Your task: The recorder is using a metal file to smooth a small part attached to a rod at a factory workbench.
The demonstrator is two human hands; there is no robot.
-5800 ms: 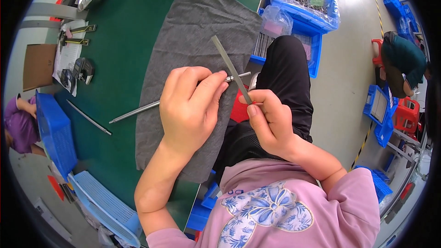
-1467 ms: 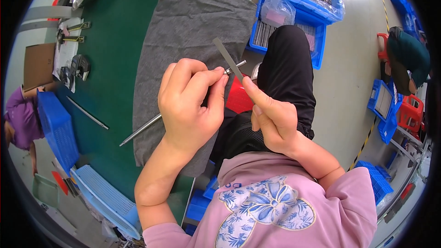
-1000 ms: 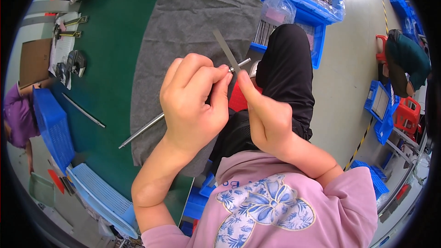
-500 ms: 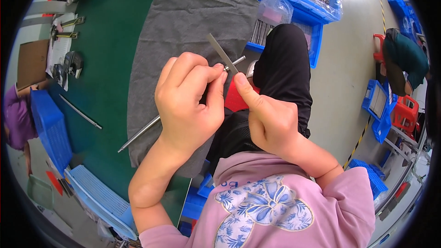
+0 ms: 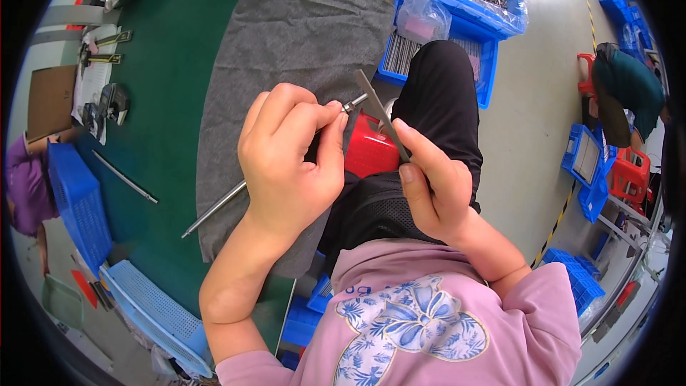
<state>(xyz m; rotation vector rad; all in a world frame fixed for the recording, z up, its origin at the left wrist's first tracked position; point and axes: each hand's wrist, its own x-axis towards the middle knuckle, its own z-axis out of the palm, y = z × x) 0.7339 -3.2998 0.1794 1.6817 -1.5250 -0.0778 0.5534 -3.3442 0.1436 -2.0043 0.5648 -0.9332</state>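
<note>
My left hand (image 5: 289, 157) is closed on a thin metal rod (image 5: 214, 209), which slants from the lower left through my fist. Its stepped end sticks out past my thumb and fingertips. Between thumb and fingers, my right hand (image 5: 444, 189) grips a narrow flat metal strip that looks like a file (image 5: 380, 112). The file crosses the rod's tip; whether the two touch I cannot tell. Beneath my left hand a dark grey cloth (image 5: 286, 36) covers part of the green table (image 5: 168, 50). Another metal rod (image 5: 125, 176) lies on the bare green surface to the left.
Blue bins (image 5: 489, 64) with rods and small metal parts stand beyond my knee. A red stool (image 5: 370, 149) is below my hands. At the left are a light blue basket (image 5: 153, 304) and a person in purple (image 5: 32, 182); another person (image 5: 629, 89) bends at the right.
My right hand has drawn the file to the right and toward me, and its fingers are more extended along the strip. My left hand and the rod have hardly moved.
</note>
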